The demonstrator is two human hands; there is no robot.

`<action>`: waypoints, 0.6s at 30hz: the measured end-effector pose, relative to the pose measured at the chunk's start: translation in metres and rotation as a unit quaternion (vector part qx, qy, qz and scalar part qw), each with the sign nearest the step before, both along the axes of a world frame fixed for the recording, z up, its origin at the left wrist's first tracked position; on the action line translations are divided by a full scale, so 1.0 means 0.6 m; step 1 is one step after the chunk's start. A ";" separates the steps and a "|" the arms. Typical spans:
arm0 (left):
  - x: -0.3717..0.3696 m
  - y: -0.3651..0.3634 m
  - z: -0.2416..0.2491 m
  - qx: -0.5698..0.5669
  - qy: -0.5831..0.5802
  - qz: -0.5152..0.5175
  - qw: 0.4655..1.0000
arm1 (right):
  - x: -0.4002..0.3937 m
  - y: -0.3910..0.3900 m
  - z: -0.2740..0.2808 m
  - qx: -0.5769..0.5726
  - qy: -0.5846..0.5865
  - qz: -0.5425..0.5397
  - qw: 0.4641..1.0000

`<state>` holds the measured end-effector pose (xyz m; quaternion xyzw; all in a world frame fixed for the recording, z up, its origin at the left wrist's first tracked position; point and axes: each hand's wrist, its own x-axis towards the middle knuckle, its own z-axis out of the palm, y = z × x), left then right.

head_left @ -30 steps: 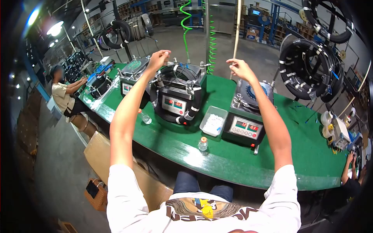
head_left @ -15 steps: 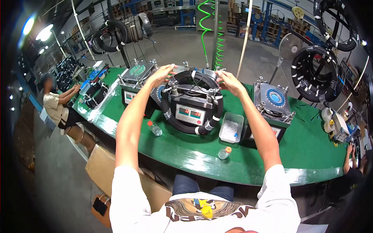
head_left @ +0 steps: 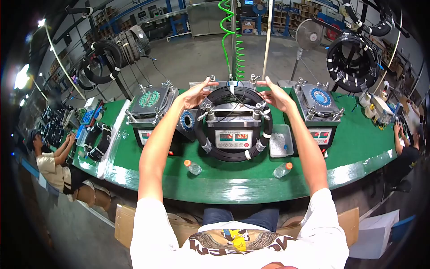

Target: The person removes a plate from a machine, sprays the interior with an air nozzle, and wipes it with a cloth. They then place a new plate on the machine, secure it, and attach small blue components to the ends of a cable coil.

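A black cable coil [head_left: 205,145] with white tape bands hangs around the front of the middle machine [head_left: 234,139], which has a lit red display. My left hand [head_left: 195,95] is at the coil's upper left, fingers apart, beside a metal clamp post. At the upper right of the coil is my right hand [head_left: 276,96], its fingers spread near another post. Neither hand shows anything held. Thin cable ends cross the top of the coil between the hands.
Two similar machines stand left [head_left: 150,102] and right [head_left: 318,101]. On the green table [head_left: 224,179] are a clear tray [head_left: 281,141] and two orange-capped bottles [head_left: 193,167] [head_left: 283,170]. People sit at the far left [head_left: 51,163] and far right [head_left: 405,152].
The view has turned and levelled, so the middle machine now faces me squarely. Both hands remain around the coil's top, with the fingers a little more spread.
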<state>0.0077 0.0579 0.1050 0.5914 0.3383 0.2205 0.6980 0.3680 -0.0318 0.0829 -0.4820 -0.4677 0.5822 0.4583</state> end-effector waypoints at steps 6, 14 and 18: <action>-0.041 0.036 -0.032 0.020 0.008 -0.037 0.999 | -0.036 0.022 -0.007 -0.012 -0.056 -0.054 0.997; -0.032 0.021 -0.021 0.004 -0.017 0.019 1.000 | -0.057 0.031 0.018 -0.030 -0.063 -0.074 0.995; -0.004 0.031 -0.030 0.014 -0.003 -0.005 1.000 | -0.041 0.026 0.002 -0.003 -0.062 -0.072 0.996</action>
